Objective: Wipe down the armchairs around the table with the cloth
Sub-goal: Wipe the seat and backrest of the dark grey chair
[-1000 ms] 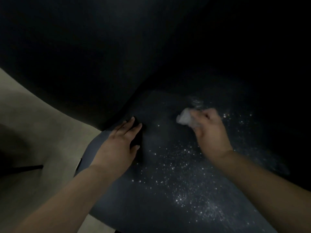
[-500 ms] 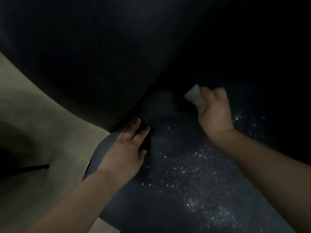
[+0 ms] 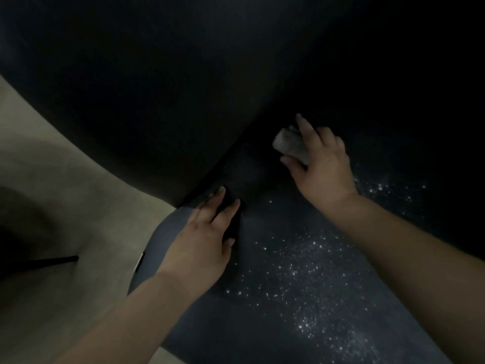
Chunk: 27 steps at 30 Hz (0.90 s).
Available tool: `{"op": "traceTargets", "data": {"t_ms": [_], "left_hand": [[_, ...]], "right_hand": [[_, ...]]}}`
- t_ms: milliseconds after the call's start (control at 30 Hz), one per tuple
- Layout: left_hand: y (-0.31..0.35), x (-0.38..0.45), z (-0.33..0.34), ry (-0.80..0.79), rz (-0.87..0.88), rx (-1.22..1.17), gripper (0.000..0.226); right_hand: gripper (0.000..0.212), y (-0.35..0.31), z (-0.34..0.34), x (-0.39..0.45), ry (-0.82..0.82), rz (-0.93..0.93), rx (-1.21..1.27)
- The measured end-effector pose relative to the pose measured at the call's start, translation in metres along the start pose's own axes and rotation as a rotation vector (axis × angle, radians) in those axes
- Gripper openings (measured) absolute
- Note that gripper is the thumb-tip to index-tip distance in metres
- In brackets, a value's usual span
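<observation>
Mid-task, one armchair being wiped, no other armchairs or bench in view so can't tell how many are done. Left to right: pale floor [image 3: 65,206] at far left with a thin dark bar [image 3: 52,260] lying across it, maybe a chair leg, can't tell. Left hand [image 3: 204,237] lies flat on the dark blue seat [image 3: 262,324] near its left edge, fingers straight and spread, grasping nothing, fingertips pointing into the crease where the seat meets the black backrest [image 3: 183,88]; looks like bracing. White specks [image 3: 309,279] scattered over the seat right of the left hand and running to the lower right, so that part likely isn't wiped yet; the strip near the crease between the hands looks free of specks, probably done. Right hand [image 3: 320,164] sits further right and higher up, at the back of the seat, grasping a bunched grey cloth [image 3: 290,145]: thumb under it, fingers over it. Cloth pokes out on the left side of the right hand, touching or just above the seat near the crease, too dark to say which. Cloth is well apart from the left hand, up and right of it. Left to do by my read: the speckled seat area, maybe backrest and arms
</observation>
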<state>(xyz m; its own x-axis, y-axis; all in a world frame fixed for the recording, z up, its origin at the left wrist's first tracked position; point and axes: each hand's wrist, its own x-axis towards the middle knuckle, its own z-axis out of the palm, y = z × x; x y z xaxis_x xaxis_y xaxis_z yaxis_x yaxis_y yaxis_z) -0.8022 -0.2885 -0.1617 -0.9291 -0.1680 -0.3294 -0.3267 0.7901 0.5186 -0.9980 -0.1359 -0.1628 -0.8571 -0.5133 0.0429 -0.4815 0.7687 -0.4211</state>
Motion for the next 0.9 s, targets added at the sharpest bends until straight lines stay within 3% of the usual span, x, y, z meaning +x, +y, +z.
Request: {"op": "traceTargets", "data": {"t_ms": [67, 233, 400, 467, 600, 733, 800, 900], "left_hand": [[0.001, -0.001, 0.001, 0.007, -0.006, 0.0, 0.069], [0.001, -0.001, 0.0, 0.016, 0.0, -0.001, 0.069], [-0.001, -0.001, -0.001, 0.009, 0.008, 0.018, 0.068], [-0.001, -0.001, 0.0, 0.009, 0.006, 0.021, 0.068], [0.001, -0.002, 0.0, 0.014, -0.013, 0.004, 0.067], [-0.005, -0.006, -0.004, 0.007, -0.025, 0.021, 0.065], [-0.011, -0.009, -0.006, 0.009, -0.036, 0.056, 0.065], [-0.016, -0.014, -0.007, 0.009, -0.053, 0.08, 0.066]], "right_hand": [[0.053, 0.0, 0.0, 0.006, 0.01, 0.018, -0.034], [0.038, 0.0, 0.006, -0.018, -0.034, -0.184, -0.045], [0.031, 0.021, 0.002, 0.016, 0.051, 0.09, -0.01], [0.032, 0.008, 0.01, 0.032, 0.035, 0.105, 0.047], [0.03, -0.024, 0.017, 0.002, -0.122, -0.208, 0.048], [0.034, -0.009, -0.004, -0.033, -0.186, -0.453, 0.017], [0.032, 0.001, -0.009, -0.024, -0.157, -0.397, -0.064], [0.028, -0.004, 0.006, 0.015, -0.034, -0.114, -0.108]]}}
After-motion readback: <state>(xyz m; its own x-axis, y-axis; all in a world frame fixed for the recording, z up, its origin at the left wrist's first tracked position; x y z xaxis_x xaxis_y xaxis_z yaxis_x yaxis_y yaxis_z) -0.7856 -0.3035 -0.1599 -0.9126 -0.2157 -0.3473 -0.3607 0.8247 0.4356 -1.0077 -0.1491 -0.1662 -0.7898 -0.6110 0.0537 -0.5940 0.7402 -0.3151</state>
